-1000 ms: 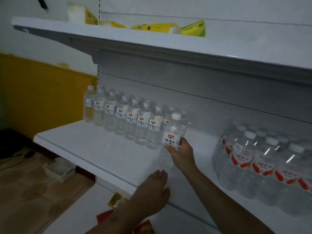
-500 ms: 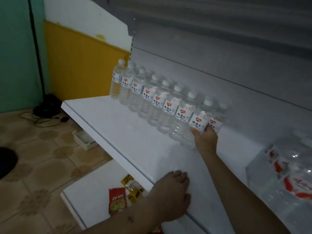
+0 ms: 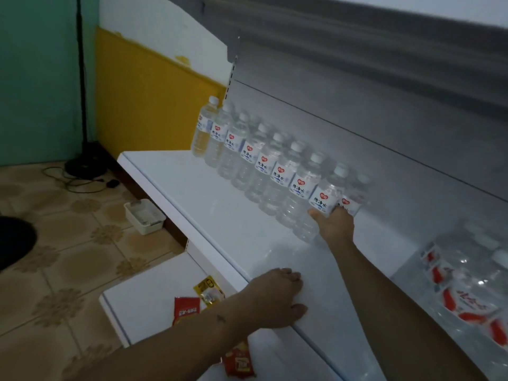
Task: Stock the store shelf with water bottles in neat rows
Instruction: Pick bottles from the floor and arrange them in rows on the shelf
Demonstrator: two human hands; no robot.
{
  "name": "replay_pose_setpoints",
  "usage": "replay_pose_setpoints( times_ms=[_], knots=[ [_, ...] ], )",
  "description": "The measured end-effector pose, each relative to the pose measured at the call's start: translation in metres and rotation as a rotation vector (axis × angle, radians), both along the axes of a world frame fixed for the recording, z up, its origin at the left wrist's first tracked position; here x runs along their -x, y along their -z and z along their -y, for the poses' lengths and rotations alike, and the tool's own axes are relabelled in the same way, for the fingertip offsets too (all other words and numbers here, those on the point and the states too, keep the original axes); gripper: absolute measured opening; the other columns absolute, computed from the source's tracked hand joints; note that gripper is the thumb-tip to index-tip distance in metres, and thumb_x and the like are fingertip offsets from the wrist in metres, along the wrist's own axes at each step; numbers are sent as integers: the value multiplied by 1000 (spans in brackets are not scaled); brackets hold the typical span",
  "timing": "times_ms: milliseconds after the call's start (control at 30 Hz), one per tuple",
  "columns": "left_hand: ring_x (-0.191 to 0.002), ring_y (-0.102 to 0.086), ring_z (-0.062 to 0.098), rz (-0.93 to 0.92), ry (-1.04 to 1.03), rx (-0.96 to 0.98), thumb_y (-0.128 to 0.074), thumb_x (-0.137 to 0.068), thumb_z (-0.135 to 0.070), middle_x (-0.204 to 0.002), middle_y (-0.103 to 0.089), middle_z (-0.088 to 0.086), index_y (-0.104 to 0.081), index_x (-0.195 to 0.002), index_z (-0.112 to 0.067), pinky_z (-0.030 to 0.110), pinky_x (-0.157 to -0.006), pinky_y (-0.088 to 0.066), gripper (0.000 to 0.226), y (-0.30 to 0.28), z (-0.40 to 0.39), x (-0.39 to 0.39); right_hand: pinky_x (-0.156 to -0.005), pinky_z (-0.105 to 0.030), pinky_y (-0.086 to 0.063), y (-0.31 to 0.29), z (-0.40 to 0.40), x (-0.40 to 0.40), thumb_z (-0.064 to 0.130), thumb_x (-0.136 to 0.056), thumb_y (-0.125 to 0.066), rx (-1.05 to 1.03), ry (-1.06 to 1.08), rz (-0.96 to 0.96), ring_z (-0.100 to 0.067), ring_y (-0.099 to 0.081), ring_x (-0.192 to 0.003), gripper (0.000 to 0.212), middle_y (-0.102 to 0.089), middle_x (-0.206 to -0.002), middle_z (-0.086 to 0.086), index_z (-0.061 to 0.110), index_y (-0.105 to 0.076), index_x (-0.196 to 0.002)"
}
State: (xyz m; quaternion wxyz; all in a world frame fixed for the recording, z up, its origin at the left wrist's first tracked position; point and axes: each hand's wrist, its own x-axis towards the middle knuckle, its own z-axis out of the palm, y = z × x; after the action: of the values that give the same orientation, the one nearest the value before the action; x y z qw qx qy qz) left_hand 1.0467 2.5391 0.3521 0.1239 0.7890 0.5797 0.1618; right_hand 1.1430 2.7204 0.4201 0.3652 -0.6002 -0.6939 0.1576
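Clear bottle (image 3: 319, 204) gripped by right hand (image 3: 334, 225); left hand (image 3: 277, 296) flat on shelf (image 3: 220, 215).

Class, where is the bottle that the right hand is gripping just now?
In the head view, the bottle stands on the white shelf, right of centre, at the near end of the bottle row, gripped by the right hand.
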Motion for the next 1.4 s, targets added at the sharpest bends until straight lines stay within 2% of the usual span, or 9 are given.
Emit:
replay_pose_setpoints(
  times_ms=[200, 367, 433, 533, 633, 733, 933, 1167, 1400],
  knots=[
    [-131, -39, 30, 163, -55, 93, -47, -91, -42, -142, -42, 18, -43, -137, 1, 33, -112, -28, 63, -15, 12, 3, -81, -45, -58, -10, 25, -9, 49, -74, -79, 178, -24, 109, -32, -67, -92, 58, -68, -107, -12, 9, -64, -113],
    [-137, -30, 9, 523, -236, -36, -54, -93, -44, -153, -32, -6, -33, -147, -22, 14, -107, -18, 62, -16, 64, 36, -89, -46, -55, -15, 110, 8, 22, -89, -71, 447, -171, -473, -31, -56, -112, 66, -51, -128, -14, 3, -39, -142],
    [-137, -29, 3, 552, -304, -98, -55, -91, -46, -152, -31, -11, -32, -147, -25, 10, -106, -17, 63, -3, 97, 69, -94, -45, -53, -5, 149, 26, 20, -90, -69, 434, -242, -501, -28, -54, -115, 63, -50, -133, -13, 4, -39, -144],
    [-134, -31, -2, 571, -446, -125, -55, -91, -47, -148, -35, -15, -35, -145, -28, 10, -105, -22, 61, 18, 156, 131, -103, -46, -47, 21, 209, 76, 22, -91, -67, 321, -423, -364, -21, -55, -117, 55, -54, -135, -4, 12, -46, -141],
    [-121, -36, -8, 657, -668, -152, -54, -91, -45, -131, -39, -26, -42, -139, -33, 4, -93, -27, 51, 37, 223, 191, -103, -36, -46, 58, 267, 145, 29, -92, -65, 305, -647, -169, -12, -51, -122, 53, -53, -134, 6, 21, -46, -140],
    [-118, -34, -7, 733, -937, -162, -55, -91, -46, -134, -41, -22, -42, -139, -35, 16, -98, -29, 52, 63, 300, 247, -95, -25, -42, 98, 320, 218, 32, -92, -65, 413, -837, -45, -8, -48, -125, 55, -51, -135, 10, 23, -44, -142],
    [-131, -38, 3, 768, -1374, -147, -53, -91, -49, -142, -43, -16, -44, -139, -33, 21, -103, -30, 52, 154, 479, 334, -94, -26, -40, 184, 434, 350, 29, -92, -64, 630, -1128, 119, -11, -51, -124, 54, -54, -131, 9, 20, -45, -142],
    [-119, -44, -2, 951, -1816, -74, -61, -89, -40, -134, -54, -9, -54, -132, -25, 14, -94, -31, 46, 303, 636, 350, -92, -26, -40, 311, 564, 475, 23, -93, -65, 776, -1389, 383, -11, -51, -120, 50, -55, -128, 8, 18, -47, -140],
    [-119, -48, 8, 1198, -2261, 6, -62, -88, -44, -135, -54, -3, -55, -130, -25, 25, -98, -35, 47, 439, 733, 315, -96, -32, -48, 469, 685, 537, 19, -90, -68, 892, -1612, 719, -14, -57, -115, 45, -59, -127, 0, 13, -54, -132]
  ],
)
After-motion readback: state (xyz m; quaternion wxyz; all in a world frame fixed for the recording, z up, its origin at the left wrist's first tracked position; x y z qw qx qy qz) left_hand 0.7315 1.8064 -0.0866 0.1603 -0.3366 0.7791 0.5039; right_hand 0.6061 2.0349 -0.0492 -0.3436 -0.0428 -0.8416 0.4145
